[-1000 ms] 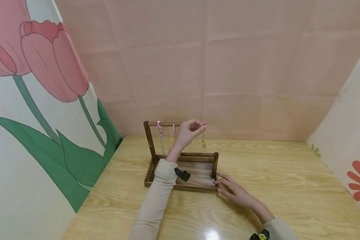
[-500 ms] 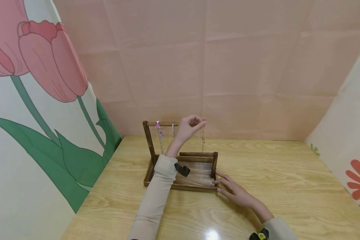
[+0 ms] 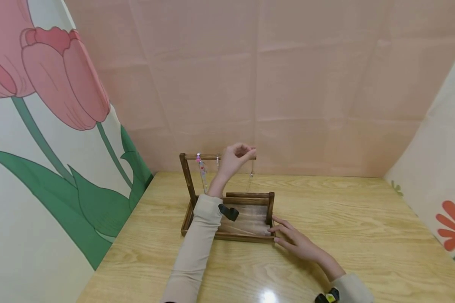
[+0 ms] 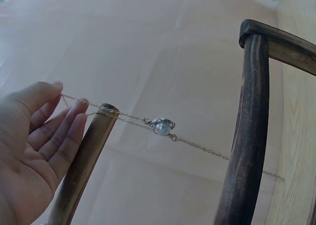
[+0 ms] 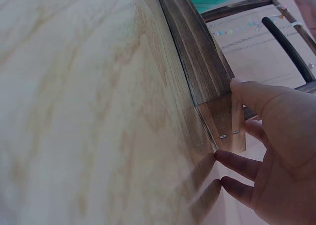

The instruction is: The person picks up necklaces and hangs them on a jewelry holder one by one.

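Observation:
My left hand pinches a thin chain necklace near the free right end of the wooden jewelry stand's top bar. Two chain strands cross the bar's tip in the left wrist view; whether they loop round it I cannot tell. Below them hangs a pearl pendant. My right hand rests at the right end of the stand's tray. In the right wrist view its thumb touches the tray's corner, and other fingertips reach the tabletop, fingers spread and loosely bent.
A colorful beaded strand and a pale beaded strand hang further left on the bar. A short post with a low rail stands at the tray's right end. A pink backdrop rises behind the wood-grain table.
My left hand has moved slightly left and up with the necklace, and the bar's right end now shows beside its fingers. The right hand stays at the tray's end.

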{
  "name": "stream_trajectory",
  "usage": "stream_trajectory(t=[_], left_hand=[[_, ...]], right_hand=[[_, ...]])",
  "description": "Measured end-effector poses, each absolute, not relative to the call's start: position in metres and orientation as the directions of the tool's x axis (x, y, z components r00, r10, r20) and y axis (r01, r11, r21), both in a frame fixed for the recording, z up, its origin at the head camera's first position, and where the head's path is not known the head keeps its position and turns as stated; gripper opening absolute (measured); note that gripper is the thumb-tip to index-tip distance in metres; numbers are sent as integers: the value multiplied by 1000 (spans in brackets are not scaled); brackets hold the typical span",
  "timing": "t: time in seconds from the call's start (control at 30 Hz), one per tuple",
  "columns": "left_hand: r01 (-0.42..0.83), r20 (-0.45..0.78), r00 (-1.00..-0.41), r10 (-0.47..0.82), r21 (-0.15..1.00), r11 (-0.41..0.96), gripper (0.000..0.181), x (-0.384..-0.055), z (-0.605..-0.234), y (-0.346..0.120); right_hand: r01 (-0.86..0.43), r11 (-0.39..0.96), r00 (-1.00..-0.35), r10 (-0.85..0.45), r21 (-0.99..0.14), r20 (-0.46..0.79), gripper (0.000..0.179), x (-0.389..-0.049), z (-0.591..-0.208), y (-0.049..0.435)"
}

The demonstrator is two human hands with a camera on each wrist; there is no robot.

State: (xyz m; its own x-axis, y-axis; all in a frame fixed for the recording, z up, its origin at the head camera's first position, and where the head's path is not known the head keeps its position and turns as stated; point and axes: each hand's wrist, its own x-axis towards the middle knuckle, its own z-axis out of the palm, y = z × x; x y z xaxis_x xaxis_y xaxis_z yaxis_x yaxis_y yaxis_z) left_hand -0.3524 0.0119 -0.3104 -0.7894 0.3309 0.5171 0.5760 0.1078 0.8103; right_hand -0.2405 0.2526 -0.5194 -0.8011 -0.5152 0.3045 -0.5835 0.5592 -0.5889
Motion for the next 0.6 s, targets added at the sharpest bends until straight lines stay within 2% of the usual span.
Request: stream_trajectory(t=[0.13,0.27,0.6], left_hand=[[574,522,-797,304,811,114,14,-362,-318,13],[583,519,-786,336,803,123,15,-373,-324,16],[567,489,-790,370,812,138,21,-377,-319,22]], right_hand=[[-583,564,-802,-514,-584,304,28,-240,-519,253],[-583,565,-802,-514,-583,304,28,-240,-518,253],[-588,562,-798,-518,-582,307,28,-240,-517,253]])
